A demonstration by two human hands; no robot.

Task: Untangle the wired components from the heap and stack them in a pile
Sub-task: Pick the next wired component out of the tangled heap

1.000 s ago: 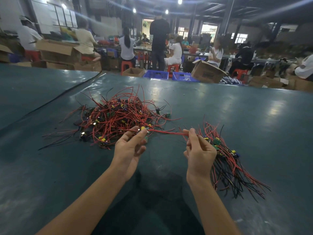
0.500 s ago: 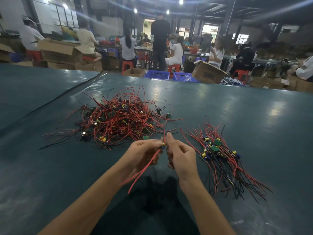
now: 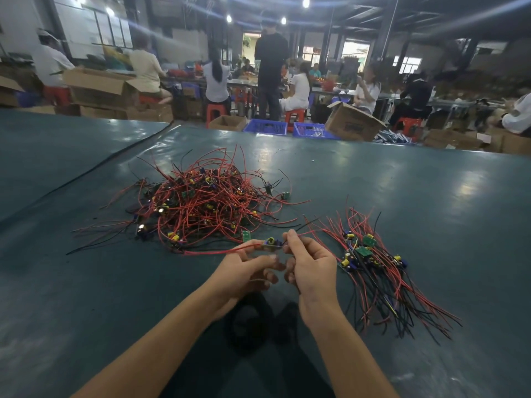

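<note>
A tangled heap [image 3: 201, 205] of small circuit boards with red and black wires lies on the dark green table [image 3: 416, 202], ahead and left of my hands. To the right lies a sorted pile [image 3: 370, 259] with its wires fanned toward me. Between my hands is one wired component [image 3: 270, 243], a small board with a yellow part. My left hand [image 3: 247, 268] pinches its left end, where a red wire runs off to the left. My right hand [image 3: 309, 262] pinches the right end, and red wires lead from it toward the pile.
Beyond the table's far edge stand cardboard boxes [image 3: 352, 122], blue crates [image 3: 265, 127] and red stools, with several people seated and one standing at other benches. A seam runs diagonally across the table at the left [image 3: 115, 159].
My hands have risen slightly and moved right with the component held level between them. Its red wire, hanging down toward me half a second ago, now stretches out to the left.
</note>
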